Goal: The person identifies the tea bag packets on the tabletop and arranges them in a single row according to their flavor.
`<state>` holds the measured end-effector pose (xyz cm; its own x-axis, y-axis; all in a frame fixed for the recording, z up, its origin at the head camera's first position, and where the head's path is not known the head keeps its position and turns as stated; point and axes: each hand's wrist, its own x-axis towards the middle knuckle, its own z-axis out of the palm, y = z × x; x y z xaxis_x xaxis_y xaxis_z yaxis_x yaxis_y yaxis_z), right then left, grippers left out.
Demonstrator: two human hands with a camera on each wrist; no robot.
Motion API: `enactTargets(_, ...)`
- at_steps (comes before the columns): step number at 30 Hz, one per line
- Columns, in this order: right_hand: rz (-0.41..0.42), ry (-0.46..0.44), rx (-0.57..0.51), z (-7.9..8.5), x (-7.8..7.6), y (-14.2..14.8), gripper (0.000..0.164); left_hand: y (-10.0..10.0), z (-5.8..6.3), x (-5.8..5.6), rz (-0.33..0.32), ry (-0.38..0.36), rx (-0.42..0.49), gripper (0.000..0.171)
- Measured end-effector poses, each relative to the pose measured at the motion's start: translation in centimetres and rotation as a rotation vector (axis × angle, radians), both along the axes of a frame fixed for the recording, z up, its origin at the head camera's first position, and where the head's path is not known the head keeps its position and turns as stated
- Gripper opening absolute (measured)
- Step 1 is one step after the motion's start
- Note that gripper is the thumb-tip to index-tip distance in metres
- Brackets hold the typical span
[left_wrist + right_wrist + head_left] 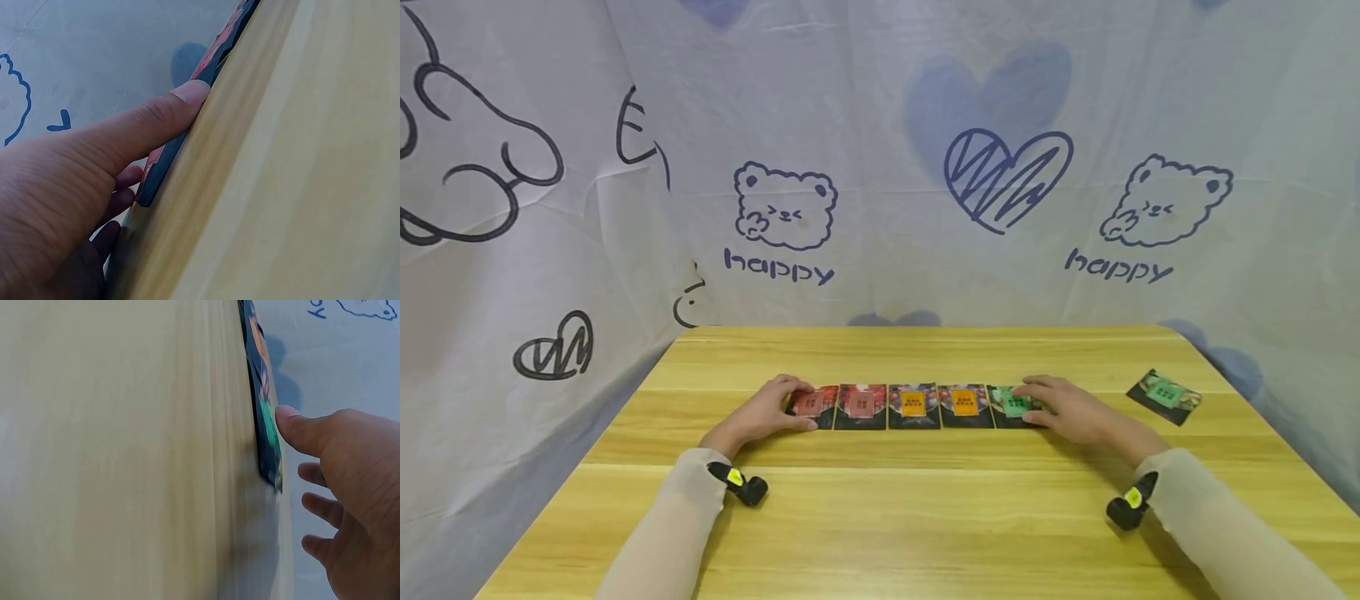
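Note:
Several picture cards with coloured labels lie side by side in a row. From left to right come a red-labelled card (811,404), another red-labelled card (862,406), an orange-labelled card (913,406), a second orange-labelled card (965,406) and a green-labelled card (1009,403). My left hand (769,408) is at the row's left end, its thumb (169,112) touching the near edge of the cards. Around the right end of the row, my right hand (1067,408) has its fingers spread and relaxed. In the right wrist view its thumb (306,431) is beside the green-labelled card, gripping nothing.
Apart from the row, a second green-labelled card (1164,397) lies tilted at the right of the wooden table (880,508). Behind the table's far edge hangs a pale cloth (880,150) printed with bears and hearts. Each wrist wears a small black camera.

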<state>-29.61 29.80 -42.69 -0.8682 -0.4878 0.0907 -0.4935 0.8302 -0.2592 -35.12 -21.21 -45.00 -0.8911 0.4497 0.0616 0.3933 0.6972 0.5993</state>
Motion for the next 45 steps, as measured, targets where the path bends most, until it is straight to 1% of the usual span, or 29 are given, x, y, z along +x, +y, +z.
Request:
enactTargets(5, -0.055, 0.036, -0.013, -0.3, 0.3, 1.7, 0.050, 0.1, -0.3, 0.1, 0.002, 0.000, -0.008, 0.074)
enactTargets(10, -0.102, 0.061, -0.012, -0.3, 0.6, 3.3, 0.056, 0.2, -0.2, 0.1, 0.003, 0.009, 0.002, 0.073)
enactTargets(15, -0.140, 0.087, 0.009, -0.4, 0.9, 4.6, 0.055, 0.2, -0.2, 0.2, 0.001, 0.017, -0.003, 0.073)
enactTargets(21, -0.219, 0.101, 0.030, -0.5, 0.6, 6.6, 0.055, 0.1, -0.1, 0.1, -0.005, 0.019, 0.004, 0.073)
enactTargets(27, -0.283, 0.091, 0.017, -0.9, 0.4, 8.6, 0.063, 0.2, 0.1, 0.3, -0.007, 0.024, 0.004, 0.073)
enactTargets(30, -0.306, 0.060, -0.009, -1.2, 0.5, 9.5, 0.068, 0.3, 0.0, 0.5, -0.006, 0.014, 0.009, 0.073)
enactTargets(32, -0.324, 0.050, -0.007, -1.3, 0.5, 10.1, 0.071, 0.3, -0.1, 0.5, -0.003, 0.012, 0.006, 0.073)
enactTargets(37, -0.349, 0.036, 0.006, -1.3, 0.6, 11.7, 0.073, 0.3, -0.3, 0.5, 0.003, 0.014, 0.001, 0.074)
enactTargets(40, -0.350, 0.036, 0.019, -1.3, 0.6, 12.5, 0.072, 0.3, -0.3, 0.4, 0.000, 0.014, 0.007, 0.073)
enactTargets(45, -0.377, 0.037, 0.020, -1.2, 0.5, 13.7, 0.070, 0.2, -0.2, 0.4, 0.001, 0.015, 0.008, 0.073)
